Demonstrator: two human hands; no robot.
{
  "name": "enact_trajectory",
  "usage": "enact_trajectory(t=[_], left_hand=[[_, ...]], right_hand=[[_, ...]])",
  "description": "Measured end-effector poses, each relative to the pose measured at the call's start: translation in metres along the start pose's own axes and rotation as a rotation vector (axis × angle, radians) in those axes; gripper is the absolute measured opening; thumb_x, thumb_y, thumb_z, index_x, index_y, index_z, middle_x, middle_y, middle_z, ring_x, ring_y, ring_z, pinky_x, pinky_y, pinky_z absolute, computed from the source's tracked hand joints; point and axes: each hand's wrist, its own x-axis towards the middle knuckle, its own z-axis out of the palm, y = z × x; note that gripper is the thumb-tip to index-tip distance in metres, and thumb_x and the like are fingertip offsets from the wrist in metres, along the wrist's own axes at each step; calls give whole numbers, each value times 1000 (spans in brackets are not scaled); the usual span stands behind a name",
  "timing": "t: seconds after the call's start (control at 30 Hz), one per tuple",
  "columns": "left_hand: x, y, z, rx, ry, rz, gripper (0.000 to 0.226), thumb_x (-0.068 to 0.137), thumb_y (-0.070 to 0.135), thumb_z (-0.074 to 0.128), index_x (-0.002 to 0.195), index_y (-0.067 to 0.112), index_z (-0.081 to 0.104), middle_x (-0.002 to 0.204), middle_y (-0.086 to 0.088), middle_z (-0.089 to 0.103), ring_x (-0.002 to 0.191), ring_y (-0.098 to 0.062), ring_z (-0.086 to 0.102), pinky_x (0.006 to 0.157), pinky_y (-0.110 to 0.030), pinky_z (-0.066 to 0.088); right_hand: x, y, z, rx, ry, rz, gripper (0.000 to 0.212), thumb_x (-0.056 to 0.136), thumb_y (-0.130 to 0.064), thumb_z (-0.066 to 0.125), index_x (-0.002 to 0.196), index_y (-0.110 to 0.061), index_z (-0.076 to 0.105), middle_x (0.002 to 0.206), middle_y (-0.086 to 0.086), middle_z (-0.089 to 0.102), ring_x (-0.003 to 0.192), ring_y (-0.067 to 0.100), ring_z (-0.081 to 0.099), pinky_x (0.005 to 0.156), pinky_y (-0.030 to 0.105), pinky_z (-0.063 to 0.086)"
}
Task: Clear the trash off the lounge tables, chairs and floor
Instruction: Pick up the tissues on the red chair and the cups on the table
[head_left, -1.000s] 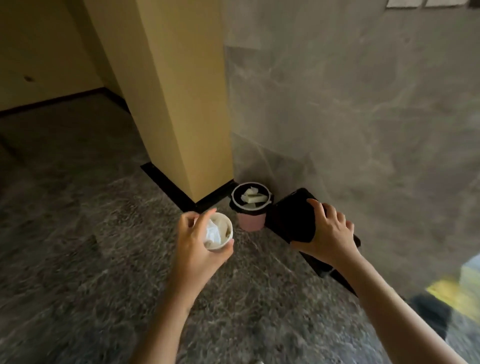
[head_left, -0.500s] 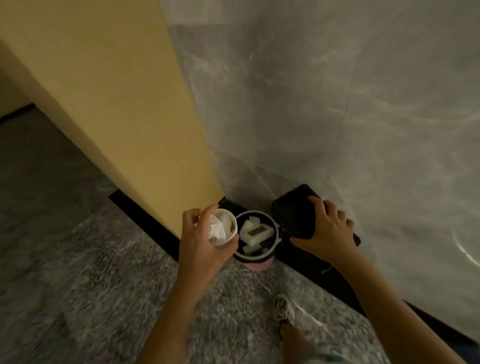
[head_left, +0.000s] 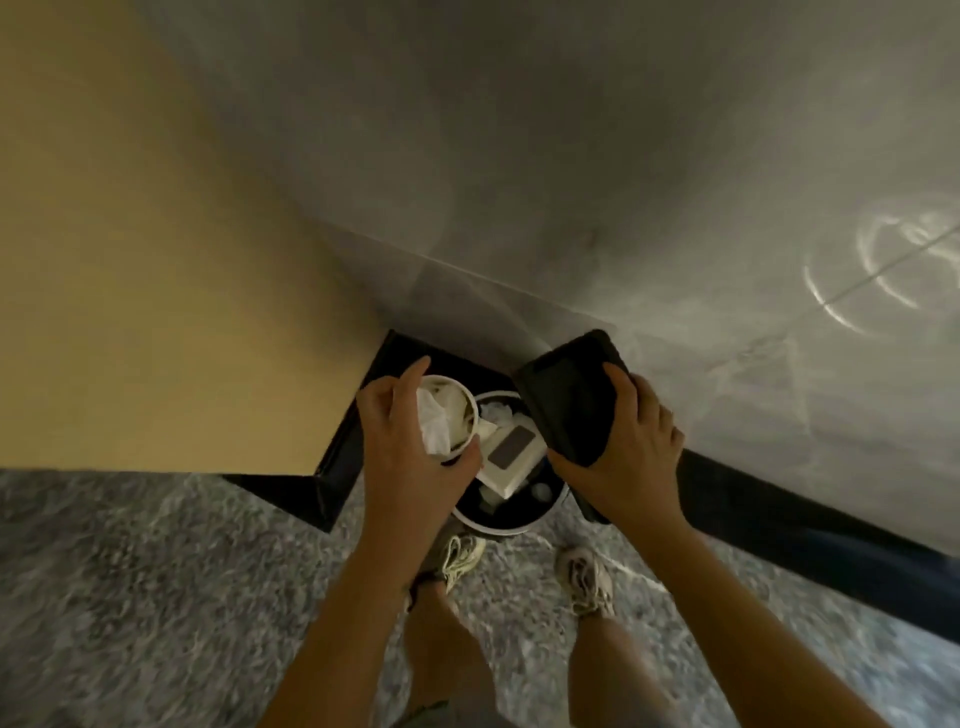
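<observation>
My left hand (head_left: 402, 447) grips a white paper cup (head_left: 457, 410) stuffed with crumpled white tissue, held over the left side of a small round waste bin (head_left: 506, 522). The bin stands on the floor in the corner, with a white rim and a dark liner. Inside it lie a white box with a dark label (head_left: 511, 457) and scraps of paper. My right hand (head_left: 631, 457) holds a black flat case (head_left: 569, 395) tilted above the bin's right side.
A yellow wall (head_left: 156, 312) is on the left and a grey marble wall (head_left: 623, 182) on the right, meeting at a black skirting (head_left: 337, 467). Grey speckled floor (head_left: 156, 597) spreads below. My two feet in pale sneakers (head_left: 584, 582) stand just before the bin.
I have stepped closer, so the bin now lies right under my hands. The cup has moved over the bin's left edge. The black case stays in my right hand.
</observation>
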Motion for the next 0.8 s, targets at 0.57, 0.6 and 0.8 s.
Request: enact_trajectory(t=[0.57, 0.6, 0.8], left_hand=[[-2, -246, 222, 65, -440, -167, 67, 68, 10, 79, 127, 9, 48, 129, -18, 38, 119, -31, 41, 93, -25, 39], [-3, -253, 228, 79, -458, -153, 67, 67, 10, 80, 127, 9, 49, 129, -19, 38, 118, -33, 41, 92, -31, 42], [-2, -278, 255, 147, -554, -125, 68, 72, 17, 78, 132, 11, 45, 136, -18, 34, 123, -34, 36, 91, -38, 45]], right_hand=[[33, 61, 309, 113, -31, 720, 104, 60, -52, 76, 142, -25, 17, 145, 11, 25, 131, 37, 27, 105, 52, 23], [35, 64, 316, 115, -29, 731, 105, 60, -53, 76, 142, -25, 17, 146, 12, 23, 131, 38, 26, 106, 53, 22], [44, 67, 339, 117, -87, 725, 108, 60, -63, 72, 144, -27, 14, 153, 12, 10, 139, 35, 16, 109, 52, 18]])
